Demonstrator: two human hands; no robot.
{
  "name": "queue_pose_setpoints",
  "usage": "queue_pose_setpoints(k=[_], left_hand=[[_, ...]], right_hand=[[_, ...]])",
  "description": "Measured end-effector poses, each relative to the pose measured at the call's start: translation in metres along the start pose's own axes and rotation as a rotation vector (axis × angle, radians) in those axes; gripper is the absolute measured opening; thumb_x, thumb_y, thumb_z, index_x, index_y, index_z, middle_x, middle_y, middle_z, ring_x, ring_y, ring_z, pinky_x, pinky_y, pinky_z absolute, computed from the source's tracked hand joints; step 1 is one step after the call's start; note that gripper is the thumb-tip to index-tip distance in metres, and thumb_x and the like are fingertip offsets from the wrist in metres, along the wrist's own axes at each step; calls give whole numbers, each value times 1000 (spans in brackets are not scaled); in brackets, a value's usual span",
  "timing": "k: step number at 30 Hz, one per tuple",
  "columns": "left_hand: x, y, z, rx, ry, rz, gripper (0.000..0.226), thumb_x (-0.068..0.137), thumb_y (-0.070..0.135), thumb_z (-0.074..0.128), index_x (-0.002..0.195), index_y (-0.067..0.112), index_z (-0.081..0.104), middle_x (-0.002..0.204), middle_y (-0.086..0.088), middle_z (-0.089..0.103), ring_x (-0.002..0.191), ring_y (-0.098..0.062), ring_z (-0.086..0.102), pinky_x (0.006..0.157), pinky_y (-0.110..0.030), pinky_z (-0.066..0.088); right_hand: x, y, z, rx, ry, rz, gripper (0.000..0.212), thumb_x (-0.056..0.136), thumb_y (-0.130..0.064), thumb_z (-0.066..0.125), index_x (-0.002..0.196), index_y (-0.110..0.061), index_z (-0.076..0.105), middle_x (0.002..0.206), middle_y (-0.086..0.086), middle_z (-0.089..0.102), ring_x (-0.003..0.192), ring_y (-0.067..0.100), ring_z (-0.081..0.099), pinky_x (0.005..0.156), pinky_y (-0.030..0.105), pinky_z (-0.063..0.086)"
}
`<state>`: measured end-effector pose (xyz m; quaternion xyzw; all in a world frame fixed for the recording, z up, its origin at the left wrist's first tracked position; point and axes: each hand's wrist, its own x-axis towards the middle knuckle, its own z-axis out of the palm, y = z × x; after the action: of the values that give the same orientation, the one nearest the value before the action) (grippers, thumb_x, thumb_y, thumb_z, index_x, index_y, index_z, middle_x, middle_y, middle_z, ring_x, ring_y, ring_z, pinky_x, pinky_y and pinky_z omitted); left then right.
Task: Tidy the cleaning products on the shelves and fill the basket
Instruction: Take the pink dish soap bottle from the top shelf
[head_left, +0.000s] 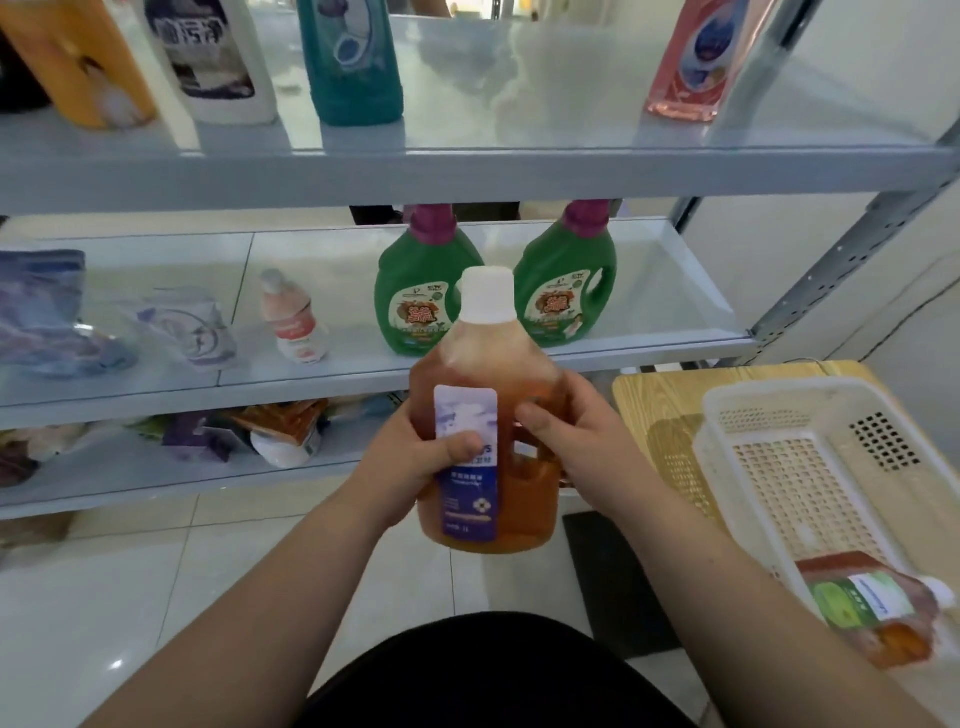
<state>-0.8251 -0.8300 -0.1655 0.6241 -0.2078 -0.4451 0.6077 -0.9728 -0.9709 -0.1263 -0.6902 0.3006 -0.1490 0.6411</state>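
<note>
Here, amber bottle (488, 415) upright, white cap up, long axis vertical, held in front of the shelves (467, 171), left hand (415, 462) and right hand (566, 441) both grasping its sides, basket (779, 415) just right.

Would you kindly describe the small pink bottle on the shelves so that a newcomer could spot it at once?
Find the middle shelf. Between the soft pouches on its left and the two green jugs stands the small pink bottle. It alone there is pink, and it is far shorter than the jugs.
</note>
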Motion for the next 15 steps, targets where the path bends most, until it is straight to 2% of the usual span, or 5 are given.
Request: queue_pose_setpoints(k=[3,6,9,12,15], left_hand=[[-7,7,-1,118,82,-50,83,46,46,97,119,29,61,106,5,76,90,-12,74,66,-22,57],[-12,14,-8,402,191,-3,67,61,44,93,113,40,51,104,22,65,91,-3,65,72,-20,51],[-19,18,-20,682,247,134,65,65,47,90,116,37,51,109,15,62,98,-10,60,80,-25,45],[-23,22,-32,871,286,211,64,61,54,88,112,36,54,107,14,59,96,-9,55,75,-25,41],[-27,29,-43,926,279,213,62,61,58,86,108,37,52,102,15,56,91,-9,53,73,-27,41]], right_hand=[[0,-6,11,-86,18,55,29,99,-27,63,125,-35,56,117,-9,69,106,9,68,88,31,58],[1,-21,14,-175,38,-67,30,102,-21,54,126,-38,52,113,-18,66,102,-2,64,76,16,55],[9,-48,15,-467,144,-251,22,102,-39,51,124,-36,52,101,-13,65,89,6,65,71,29,58],[32,-72,24,-971,155,-229,37,97,-63,44,107,-29,55,83,-8,61,75,10,59,65,34,51],[49,-81,42,-1127,174,-208,37,100,-52,41,85,-22,57,75,-3,59,70,14,55,64,33,47]])
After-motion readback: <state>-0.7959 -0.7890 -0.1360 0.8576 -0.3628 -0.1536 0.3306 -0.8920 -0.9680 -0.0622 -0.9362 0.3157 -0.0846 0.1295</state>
